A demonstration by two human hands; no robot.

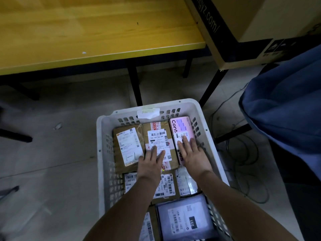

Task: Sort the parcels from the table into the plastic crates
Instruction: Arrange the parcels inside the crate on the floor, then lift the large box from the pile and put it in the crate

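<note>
A: Where do the parcels lie from the hands?

B: In the white crate (104, 136), lower centre. Left hand (152, 159) lies flat, fingers straight, on the brown parcel (158, 134); right hand (189, 152) flat on the pink box (178, 124), whose long axis runs up-frame

A: Bench (86, 32)?

B: Upper left, no parcels visible

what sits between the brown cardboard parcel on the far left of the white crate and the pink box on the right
In the head view, one brown taped cardboard parcel lies between the left brown parcel and the pink box, with the left hand resting flat on it.
</note>
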